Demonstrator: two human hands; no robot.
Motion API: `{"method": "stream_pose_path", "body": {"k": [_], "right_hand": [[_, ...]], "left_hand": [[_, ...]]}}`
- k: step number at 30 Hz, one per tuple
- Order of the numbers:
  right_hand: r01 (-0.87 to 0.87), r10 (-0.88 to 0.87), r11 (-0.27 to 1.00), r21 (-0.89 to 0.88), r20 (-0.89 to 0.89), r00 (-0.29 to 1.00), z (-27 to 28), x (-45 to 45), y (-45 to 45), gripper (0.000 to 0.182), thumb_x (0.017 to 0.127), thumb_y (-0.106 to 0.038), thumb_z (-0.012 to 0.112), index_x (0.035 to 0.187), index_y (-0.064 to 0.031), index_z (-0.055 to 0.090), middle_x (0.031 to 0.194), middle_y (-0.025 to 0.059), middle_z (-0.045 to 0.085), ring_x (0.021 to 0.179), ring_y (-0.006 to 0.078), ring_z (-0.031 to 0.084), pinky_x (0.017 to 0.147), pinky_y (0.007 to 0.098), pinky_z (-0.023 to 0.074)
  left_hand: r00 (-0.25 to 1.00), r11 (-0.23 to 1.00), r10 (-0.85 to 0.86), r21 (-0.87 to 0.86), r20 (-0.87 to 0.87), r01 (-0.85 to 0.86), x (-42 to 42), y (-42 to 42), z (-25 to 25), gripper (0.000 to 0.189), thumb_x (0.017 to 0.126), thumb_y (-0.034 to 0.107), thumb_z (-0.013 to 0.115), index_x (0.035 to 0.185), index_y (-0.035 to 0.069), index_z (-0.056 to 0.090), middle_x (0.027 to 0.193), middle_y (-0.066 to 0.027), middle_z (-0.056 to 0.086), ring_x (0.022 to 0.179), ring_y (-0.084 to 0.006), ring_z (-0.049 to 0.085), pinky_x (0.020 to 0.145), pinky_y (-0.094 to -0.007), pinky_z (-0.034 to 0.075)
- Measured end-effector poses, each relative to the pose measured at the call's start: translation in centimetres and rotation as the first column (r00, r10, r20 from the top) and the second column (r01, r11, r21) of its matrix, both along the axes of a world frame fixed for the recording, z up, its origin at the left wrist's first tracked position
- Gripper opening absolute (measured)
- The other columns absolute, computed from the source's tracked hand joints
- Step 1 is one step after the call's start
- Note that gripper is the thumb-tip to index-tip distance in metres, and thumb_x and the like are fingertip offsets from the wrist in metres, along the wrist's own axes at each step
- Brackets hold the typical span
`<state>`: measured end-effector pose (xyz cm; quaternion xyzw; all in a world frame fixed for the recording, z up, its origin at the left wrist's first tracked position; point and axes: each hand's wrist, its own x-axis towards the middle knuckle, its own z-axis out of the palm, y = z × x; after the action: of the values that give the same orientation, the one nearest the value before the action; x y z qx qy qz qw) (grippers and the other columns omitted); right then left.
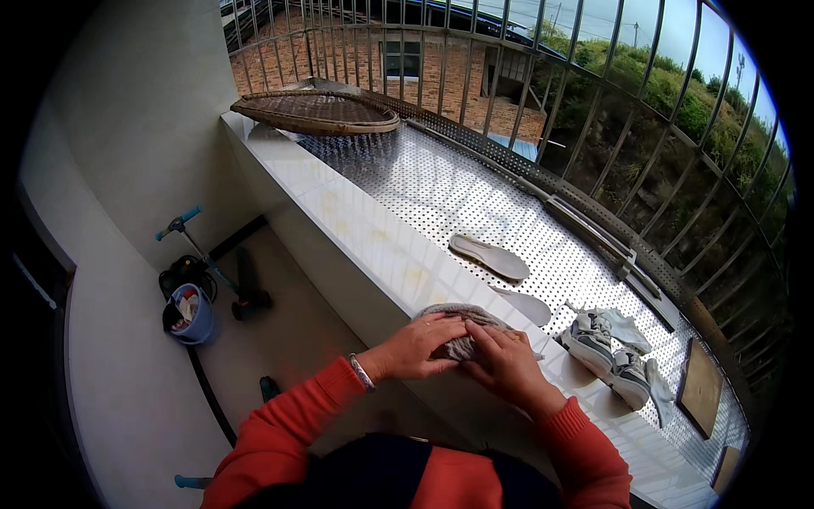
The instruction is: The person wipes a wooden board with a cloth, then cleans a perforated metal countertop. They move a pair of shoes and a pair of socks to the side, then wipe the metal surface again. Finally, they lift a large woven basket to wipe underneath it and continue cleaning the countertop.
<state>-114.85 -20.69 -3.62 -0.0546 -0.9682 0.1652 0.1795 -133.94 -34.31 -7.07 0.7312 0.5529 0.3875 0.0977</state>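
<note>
A crumpled grey cloth lies bunched on the white tiled ledge, under both hands. My left hand grips its left side, fingers spread over the top. From the right, my right hand closes on the same cloth, its fingertips meeting those of the left. Faint yellowish stains mark the ledge just beyond the hands. Parts of the cloth are hidden beneath the fingers.
A pair of sneakers and insoles sit to the right, by a perforated metal floor. A woven bamboo tray rests at the far end. Metal bars enclose the outside. Below left stand a scooter and a blue bucket.
</note>
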Motion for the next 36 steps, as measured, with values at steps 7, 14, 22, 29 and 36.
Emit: {"method": "stream_pose_path", "body": {"k": [7, 14, 22, 29, 36], "right_hand": [[-0.034, 0.023, 0.995, 0.089, 0.128, 0.991, 0.4, 4.7, -0.8, 0.062, 0.073, -0.024, 0.077, 0.131, -0.0115, 0.056, 0.126, 0.0131, 0.056, 0.113, 0.0346, 0.056, 0.09, 0.0471, 0.0421], [-0.013, 0.007, 0.998, 0.067, 0.087, 0.996, 1.0, 0.9, -1.7, 0.057, 0.079, -0.031, 0.073, 0.132, -0.0138, 0.057, 0.127, 0.0199, 0.051, 0.119, 0.037, 0.05, 0.098, 0.0497, 0.0382], [0.095, -0.096, 0.995, 0.03, 0.008, 0.995, -2.1, -13.0, 2.5, 0.043, 0.086, -0.041, 0.064, 0.118, -0.0123, 0.067, 0.121, 0.0198, 0.057, 0.111, 0.0376, 0.056, 0.095, 0.0463, 0.0446], [0.048, -0.045, 0.998, 0.039, -0.08, 0.996, -2.4, -10.4, 2.8, 0.029, 0.083, -0.028, 0.066, 0.103, -0.0066, 0.066, 0.108, 0.0146, 0.062, 0.099, 0.0352, 0.06, 0.085, 0.0478, 0.0485], [0.01, -0.014, 0.998, 0.061, 0.067, 0.998, -0.3, 4.7, 1.0, 0.051, 0.078, -0.017, 0.071, 0.126, -0.0038, 0.059, 0.124, 0.022, 0.055, 0.113, 0.0402, 0.054, 0.099, 0.0466, 0.0431]], "left_hand": [[0.905, 0.907, 0.414, 0.123, -0.098, -0.402, -4.3, -0.8, 0.0, 0.041, 0.09, 0.021, 0.067, 0.129, 0.008, 0.06, 0.137, -0.0175, 0.054, 0.134, -0.036, 0.045, 0.111, -0.0477, 0.034], [0.689, 0.763, 0.634, 0.144, -0.351, -0.63, -7.4, -1.0, -4.0, 0.052, 0.098, 0.039, 0.05, 0.135, 0.002, 0.052, 0.147, -0.0248, 0.041, 0.141, -0.0422, 0.032, 0.117, -0.0543, 0.02], [0.662, 0.743, 0.653, 0.141, -0.368, -0.654, -7.2, -1.0, -3.9, 0.052, 0.098, 0.032, 0.047, 0.141, 0.002, 0.047, 0.153, -0.0252, 0.031, 0.145, -0.04, 0.025, 0.118, -0.0525, 0.019], [0.648, 0.73, 0.673, 0.183, -0.357, -0.658, -7.4, -0.8, -4.5, 0.05, 0.096, 0.03, 0.049, 0.139, 0.003, 0.049, 0.152, -0.0247, 0.034, 0.144, -0.0389, 0.027, 0.118, -0.0511, 0.019], [0.634, 0.714, 0.691, 0.194, -0.347, -0.673, -6.8, -0.8, -4.2, 0.049, 0.096, 0.03, 0.049, 0.138, 0.004, 0.05, 0.152, -0.0241, 0.035, 0.144, -0.0388, 0.028, 0.118, -0.0514, 0.018]]}}
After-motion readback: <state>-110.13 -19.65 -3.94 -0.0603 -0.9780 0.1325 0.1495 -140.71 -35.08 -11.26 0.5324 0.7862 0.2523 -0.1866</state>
